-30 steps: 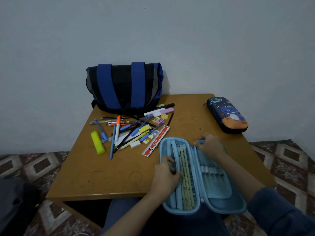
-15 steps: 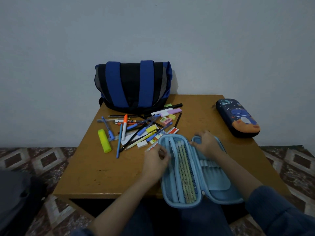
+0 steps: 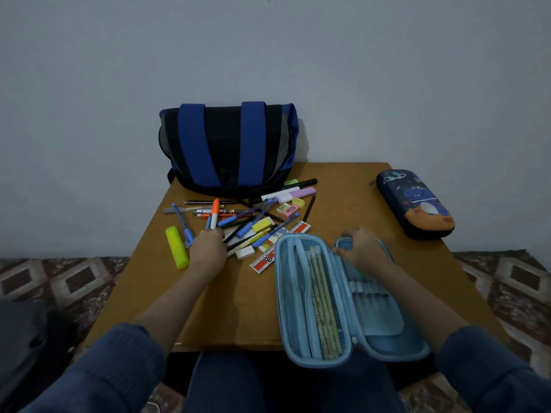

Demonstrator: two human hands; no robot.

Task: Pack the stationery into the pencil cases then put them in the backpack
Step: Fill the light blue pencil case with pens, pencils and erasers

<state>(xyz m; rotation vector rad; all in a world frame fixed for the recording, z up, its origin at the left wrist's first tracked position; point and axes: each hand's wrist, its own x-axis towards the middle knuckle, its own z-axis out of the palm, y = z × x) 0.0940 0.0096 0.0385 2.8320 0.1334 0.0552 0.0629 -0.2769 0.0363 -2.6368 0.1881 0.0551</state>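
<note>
Left grip (image 3: 208, 251) touching pens (image 3: 253, 225), closure not discernible; right grip (image 3: 362, 248) clasping case (image 3: 387, 332) rim. Pens likely light, slick: pinching mid-barrel.

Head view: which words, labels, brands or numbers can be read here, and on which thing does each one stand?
Red and white ruler: two large round figures, perhaps "00"; its small scale numbers are too blurred.
Pink eraser: printed label, too small to read.
Dark blue pencil case: pictures only, no words seen.
Light blue pencil case, backpack: no text seen.
</note>
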